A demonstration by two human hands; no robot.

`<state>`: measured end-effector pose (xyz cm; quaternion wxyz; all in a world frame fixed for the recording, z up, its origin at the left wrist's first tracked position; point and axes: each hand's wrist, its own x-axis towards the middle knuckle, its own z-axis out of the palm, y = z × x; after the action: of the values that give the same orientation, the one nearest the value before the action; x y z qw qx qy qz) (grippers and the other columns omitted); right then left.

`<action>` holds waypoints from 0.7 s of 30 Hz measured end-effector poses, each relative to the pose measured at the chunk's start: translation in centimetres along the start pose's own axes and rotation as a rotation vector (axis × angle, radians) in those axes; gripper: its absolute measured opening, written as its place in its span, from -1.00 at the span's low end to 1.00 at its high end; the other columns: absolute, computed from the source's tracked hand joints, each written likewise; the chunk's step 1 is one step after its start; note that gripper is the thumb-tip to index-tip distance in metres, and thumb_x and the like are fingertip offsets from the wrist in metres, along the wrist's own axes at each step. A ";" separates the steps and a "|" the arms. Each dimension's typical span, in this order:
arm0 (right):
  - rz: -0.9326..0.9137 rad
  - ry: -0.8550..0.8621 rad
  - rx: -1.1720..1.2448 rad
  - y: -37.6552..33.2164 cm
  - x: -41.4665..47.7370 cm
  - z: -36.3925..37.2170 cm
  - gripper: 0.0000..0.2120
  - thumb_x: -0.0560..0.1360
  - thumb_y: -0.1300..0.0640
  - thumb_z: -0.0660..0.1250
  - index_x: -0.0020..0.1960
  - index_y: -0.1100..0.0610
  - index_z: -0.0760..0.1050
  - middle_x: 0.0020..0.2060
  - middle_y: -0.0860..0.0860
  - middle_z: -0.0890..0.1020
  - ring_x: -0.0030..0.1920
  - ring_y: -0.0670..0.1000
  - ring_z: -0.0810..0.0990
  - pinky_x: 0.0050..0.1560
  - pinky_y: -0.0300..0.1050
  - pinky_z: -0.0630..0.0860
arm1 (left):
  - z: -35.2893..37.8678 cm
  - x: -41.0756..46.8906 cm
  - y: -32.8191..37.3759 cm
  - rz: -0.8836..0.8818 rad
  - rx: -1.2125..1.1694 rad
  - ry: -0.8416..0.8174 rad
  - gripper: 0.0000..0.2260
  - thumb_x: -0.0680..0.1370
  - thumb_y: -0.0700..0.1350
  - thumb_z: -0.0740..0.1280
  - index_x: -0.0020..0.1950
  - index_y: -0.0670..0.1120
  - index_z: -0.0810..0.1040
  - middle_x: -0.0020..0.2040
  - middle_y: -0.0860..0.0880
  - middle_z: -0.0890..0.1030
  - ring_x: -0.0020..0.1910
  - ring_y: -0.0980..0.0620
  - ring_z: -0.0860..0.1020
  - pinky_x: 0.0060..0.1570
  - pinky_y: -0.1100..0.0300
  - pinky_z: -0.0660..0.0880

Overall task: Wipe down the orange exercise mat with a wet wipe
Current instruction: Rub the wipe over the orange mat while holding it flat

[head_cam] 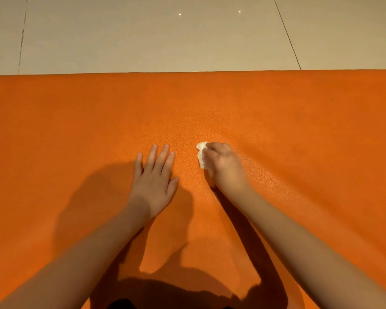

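The orange exercise mat [76,112] fills most of the view, from the left edge to the right edge. My left hand [155,179] lies flat on it near the middle, fingers straight and slightly spread. Just to its right, my right hand [225,167] grips a crumpled white wet wipe [202,156] and presses it onto the mat. Part of the wipe sticks out past the curled fingers on the left side; the remainder is hidden under the hand.
Beyond the mat's far edge lies a glossy beige tiled floor [165,36] with dark grout lines. Shadows of my arms and head fall on the near part of the mat.
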<state>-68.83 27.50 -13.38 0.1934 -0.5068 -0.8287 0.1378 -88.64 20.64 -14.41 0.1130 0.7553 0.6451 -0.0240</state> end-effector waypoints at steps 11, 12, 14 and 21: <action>-0.027 0.055 -0.034 1.8 4.5 0.4 -0.70 0.48 0.14 0.15 -0.24 0.30 0.56 -0.28 0.20 0.58 -0.28 0.22 0.55 -0.32 -0.02 0.49 | -0.6 1.2 -0.2 0.061 0.011 0.097 -0.47 0.58 0.11 0.07 0.40 -0.21 0.42 0.41 -0.21 0.43 0.44 -0.21 0.25 0.35 -0.21 0.10; -0.125 -0.005 -0.029 1.9 4.5 0.1 -0.74 0.48 0.16 0.17 -0.22 0.29 0.55 -0.28 0.19 0.58 -0.28 0.22 0.55 -0.32 -0.02 0.50 | -0.9 2.2 -0.3 0.065 0.000 0.105 -0.46 0.58 0.11 0.06 0.41 -0.20 0.41 0.41 -0.20 0.43 0.44 -0.20 0.25 0.36 -0.17 0.09; -0.147 -0.044 -0.028 2.9 5.3 -0.9 -0.74 0.49 0.13 0.15 -0.13 0.27 0.55 -0.26 0.20 0.58 -0.24 0.24 0.56 -0.28 0.01 0.48 | -1.7 4.6 -0.4 0.056 -0.030 0.076 -0.41 0.58 0.14 -0.01 0.51 -0.17 0.29 0.52 -0.15 0.28 0.53 -0.15 0.14 0.44 -0.09 -0.06; 0.035 0.197 -0.058 4.1 9.4 1.0 -0.83 0.48 0.22 0.28 -0.13 0.30 0.59 -0.16 0.24 0.61 -0.21 0.25 0.56 -0.24 -0.03 0.48 | -1.0 6.4 0.2 0.036 0.035 0.065 -0.42 0.61 0.13 -0.04 0.54 -0.16 0.24 0.57 -0.12 0.20 0.56 -0.17 0.08 0.47 -0.17 -0.06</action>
<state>-69.96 37.71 -14.31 0.2566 -0.5378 -0.8003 0.0666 -87.46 27.03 -14.56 0.0791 0.7690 0.6343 -0.0085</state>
